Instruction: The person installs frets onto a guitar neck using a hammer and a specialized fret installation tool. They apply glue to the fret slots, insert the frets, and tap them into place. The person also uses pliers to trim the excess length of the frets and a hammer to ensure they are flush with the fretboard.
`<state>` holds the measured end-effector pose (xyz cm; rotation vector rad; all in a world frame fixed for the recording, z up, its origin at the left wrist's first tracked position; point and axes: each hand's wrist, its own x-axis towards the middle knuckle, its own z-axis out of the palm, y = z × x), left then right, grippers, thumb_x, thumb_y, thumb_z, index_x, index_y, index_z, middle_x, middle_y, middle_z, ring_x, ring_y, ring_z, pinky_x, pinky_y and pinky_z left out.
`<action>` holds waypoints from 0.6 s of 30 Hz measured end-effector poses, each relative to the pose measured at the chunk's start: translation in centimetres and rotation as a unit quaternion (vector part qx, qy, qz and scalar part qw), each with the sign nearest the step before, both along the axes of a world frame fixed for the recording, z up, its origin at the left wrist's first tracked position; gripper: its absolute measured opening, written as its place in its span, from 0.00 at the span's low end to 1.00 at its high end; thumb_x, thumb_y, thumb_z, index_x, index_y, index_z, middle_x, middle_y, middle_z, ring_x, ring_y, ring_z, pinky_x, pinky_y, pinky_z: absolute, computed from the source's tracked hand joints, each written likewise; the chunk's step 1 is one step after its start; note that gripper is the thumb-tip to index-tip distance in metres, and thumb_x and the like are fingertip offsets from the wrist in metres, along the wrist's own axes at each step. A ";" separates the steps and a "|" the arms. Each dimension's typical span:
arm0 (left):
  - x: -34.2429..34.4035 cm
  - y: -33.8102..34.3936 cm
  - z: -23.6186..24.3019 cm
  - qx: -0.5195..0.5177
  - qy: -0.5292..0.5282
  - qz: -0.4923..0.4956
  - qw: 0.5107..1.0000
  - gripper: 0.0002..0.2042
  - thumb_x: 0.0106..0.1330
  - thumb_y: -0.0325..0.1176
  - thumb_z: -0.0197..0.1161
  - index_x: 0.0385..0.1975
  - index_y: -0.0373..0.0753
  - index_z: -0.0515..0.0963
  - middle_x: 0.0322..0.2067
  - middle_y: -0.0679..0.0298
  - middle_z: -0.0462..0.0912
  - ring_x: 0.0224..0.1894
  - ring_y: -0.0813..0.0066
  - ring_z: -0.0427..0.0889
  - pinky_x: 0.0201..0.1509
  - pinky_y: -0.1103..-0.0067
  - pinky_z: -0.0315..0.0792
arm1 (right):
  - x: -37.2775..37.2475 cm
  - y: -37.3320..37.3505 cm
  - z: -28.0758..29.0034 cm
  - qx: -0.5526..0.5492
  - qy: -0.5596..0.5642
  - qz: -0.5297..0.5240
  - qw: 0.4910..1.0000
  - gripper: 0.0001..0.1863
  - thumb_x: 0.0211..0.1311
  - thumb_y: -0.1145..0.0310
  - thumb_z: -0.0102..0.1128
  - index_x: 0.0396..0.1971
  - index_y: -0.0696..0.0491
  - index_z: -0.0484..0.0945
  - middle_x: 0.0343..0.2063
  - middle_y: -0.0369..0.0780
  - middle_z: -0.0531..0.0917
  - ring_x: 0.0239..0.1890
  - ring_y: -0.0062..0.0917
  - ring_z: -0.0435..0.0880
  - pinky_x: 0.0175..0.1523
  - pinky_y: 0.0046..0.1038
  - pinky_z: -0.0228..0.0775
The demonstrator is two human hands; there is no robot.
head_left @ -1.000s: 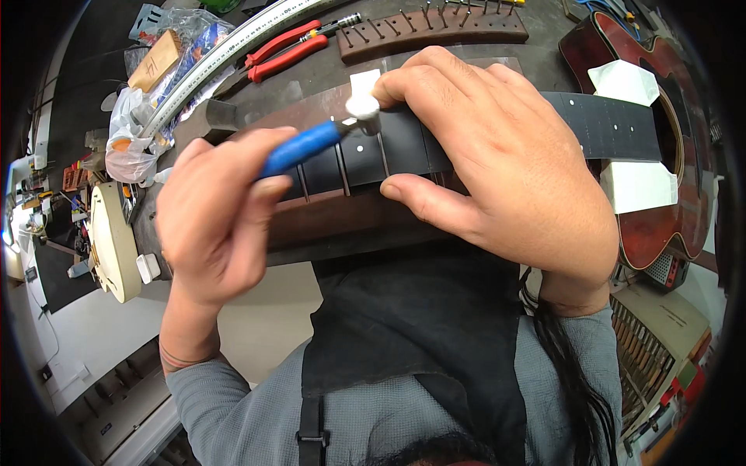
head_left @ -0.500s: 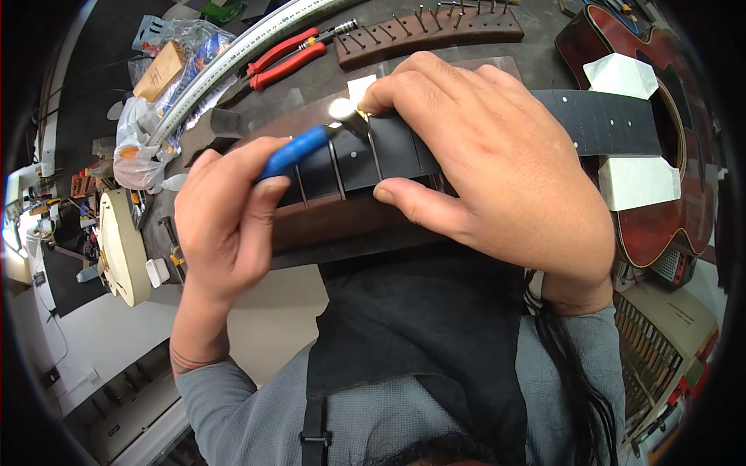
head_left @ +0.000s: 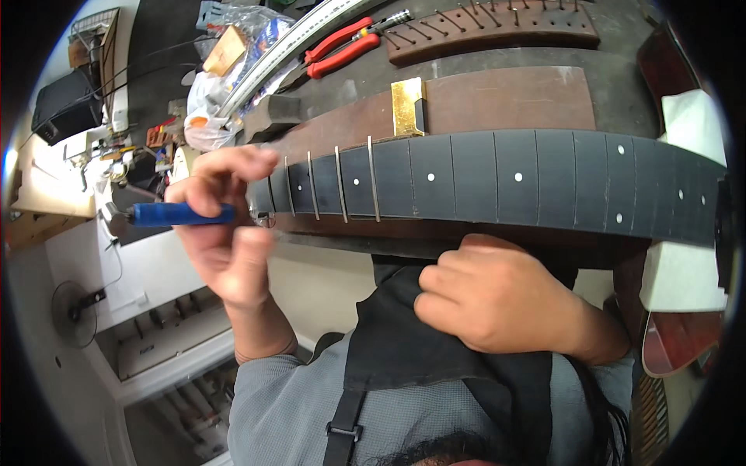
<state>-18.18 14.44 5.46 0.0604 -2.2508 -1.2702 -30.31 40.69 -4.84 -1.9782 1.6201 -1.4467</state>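
Note:
A black guitar fretboard [head_left: 474, 179] with white dots lies across my view, with several metal fret wires [head_left: 374, 179] at its left part. My left hand [head_left: 224, 217] holds a hammer by its blue handle [head_left: 163, 214] left of the neck, index finger and thumb loosened, metal head [head_left: 120, 220] pointing left. My right hand [head_left: 493, 299] is curled below the fretboard over the black apron [head_left: 396, 342]; whatever its fingers hold, if anything, is hidden. A gold metal block [head_left: 406, 105] stands against the board's far edge. White padding [head_left: 678, 276] lies on the red guitar body [head_left: 676, 342].
Behind lie a brown board [head_left: 505, 97], red-handled pliers [head_left: 342, 58], a wooden rack of metal pins [head_left: 489, 39], a long steel ruler [head_left: 287, 46] and plastic bags [head_left: 210, 124]. A cluttered side bench [head_left: 47, 194] and a fan [head_left: 74, 314] are at the left.
My right hand has left the fretboard and curled down toward the apron, uncovering the gold block. My left hand has swung the hammer leftward, away from the frets. The view has shifted.

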 end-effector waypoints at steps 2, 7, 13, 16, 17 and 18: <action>-0.6 1.0 0.1 -0.058 -0.053 -0.027 0.997 0.35 0.55 0.33 0.87 0.50 0.48 0.63 0.60 0.38 0.79 0.65 0.45 0.81 0.71 0.56 0.73 | -0.7 0.1 -0.7 0.014 -0.027 0.006 1.000 0.07 0.59 0.68 0.63 0.31 0.51 0.73 0.33 0.36 0.76 0.34 0.27 0.81 0.42 0.33 0.76; -2.7 2.8 -0.2 -0.091 -0.120 -0.069 0.986 0.39 0.49 0.28 0.91 0.50 0.47 0.61 0.61 0.35 0.80 0.65 0.44 0.83 0.69 0.56 0.76 | -1.5 0.7 -1.7 0.037 -0.121 0.003 0.992 0.07 0.58 0.79 0.64 0.34 0.53 0.78 0.33 0.39 0.75 0.35 0.36 0.82 0.45 0.39 0.76; -3.7 3.1 -0.1 -0.142 -0.132 -0.063 0.979 0.40 0.47 0.26 0.92 0.47 0.47 0.60 0.57 0.36 0.84 0.61 0.45 0.86 0.67 0.57 0.77 | -2.3 0.8 -1.9 0.053 -0.145 0.004 0.988 0.09 0.58 0.80 0.64 0.36 0.53 0.79 0.35 0.40 0.78 0.37 0.37 0.84 0.46 0.38 0.77; -3.5 2.9 -0.3 -0.157 -0.123 -0.068 0.978 0.41 0.47 0.30 0.93 0.47 0.48 0.60 0.56 0.38 0.86 0.61 0.45 0.87 0.68 0.56 0.75 | -2.2 0.9 -2.1 0.060 -0.153 0.010 0.986 0.09 0.58 0.81 0.64 0.38 0.53 0.80 0.36 0.40 0.79 0.38 0.37 0.84 0.46 0.38 0.77; -3.5 2.8 -0.3 -0.162 -0.120 -0.075 0.977 0.41 0.47 0.32 0.93 0.47 0.48 0.60 0.56 0.39 0.87 0.61 0.45 0.87 0.68 0.56 0.74 | -2.4 0.9 -2.1 0.061 -0.153 0.009 0.986 0.10 0.58 0.81 0.64 0.38 0.53 0.80 0.36 0.40 0.80 0.38 0.37 0.84 0.46 0.38 0.77; -3.5 2.8 -0.2 -0.175 -0.124 -0.074 0.974 0.41 0.47 0.33 0.93 0.48 0.48 0.60 0.55 0.40 0.87 0.61 0.44 0.87 0.69 0.56 0.72 | -2.5 0.9 -2.1 0.064 -0.154 0.006 0.986 0.10 0.57 0.82 0.64 0.38 0.53 0.80 0.36 0.40 0.80 0.38 0.37 0.85 0.46 0.38 0.77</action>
